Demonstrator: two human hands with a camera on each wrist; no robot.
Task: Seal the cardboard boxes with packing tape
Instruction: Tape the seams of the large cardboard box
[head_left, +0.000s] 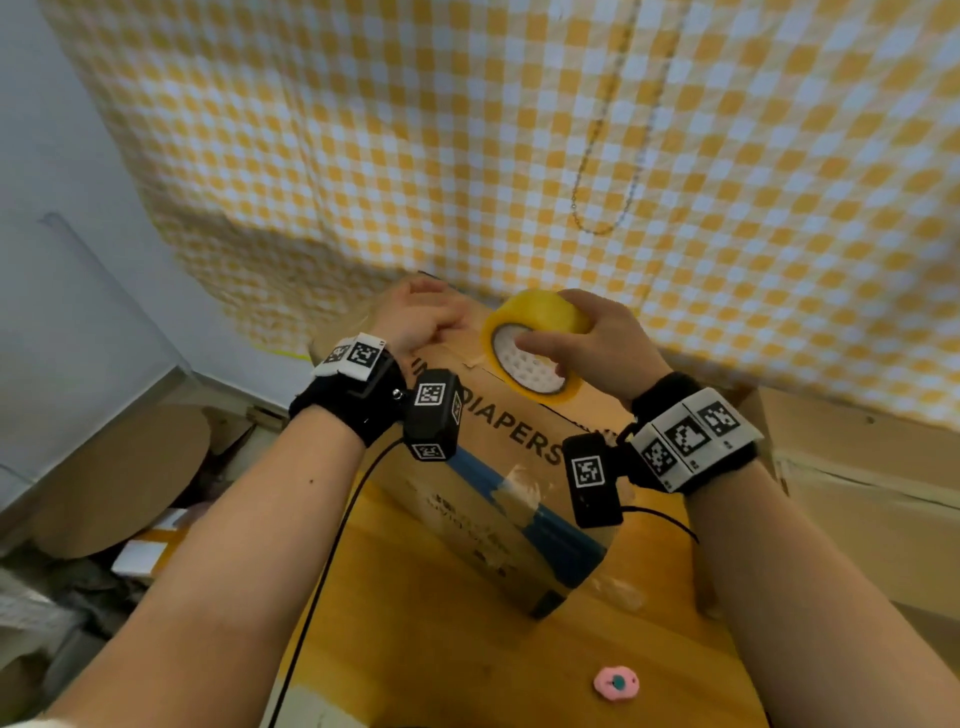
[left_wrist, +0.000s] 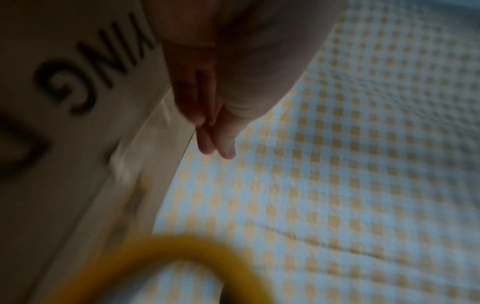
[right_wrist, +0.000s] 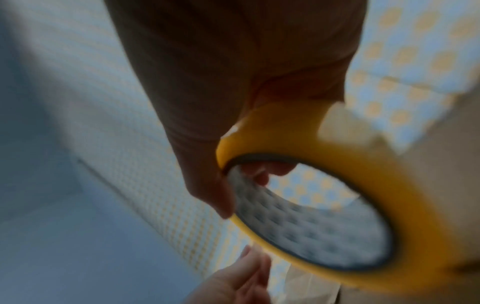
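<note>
A cardboard box (head_left: 524, 441) printed "DIAPERS" lies on a yellow table (head_left: 415, 623). My right hand (head_left: 550, 332) grips a yellow roll of packing tape (head_left: 540, 312) above the box's top far end, with the thumb on the rim and fingers reaching into the core (right_wrist: 262, 174). A short strip of clear tape (head_left: 467, 356) runs from the roll towards my left hand (head_left: 421, 317). That hand lies on the box's top far edge, and its straight fingers (left_wrist: 207, 142) rest together along the taped edge (left_wrist: 155, 144). The roll (left_wrist: 207, 253) shows blurred in the left wrist view.
A yellow-and-white chequered cloth (head_left: 519, 156) hangs close behind the box. Another cardboard box (head_left: 857, 519) stands at the right. A small pink object (head_left: 615, 685) lies on the table near me. Cardboard pieces and clutter (head_left: 119, 483) fill the floor on the left.
</note>
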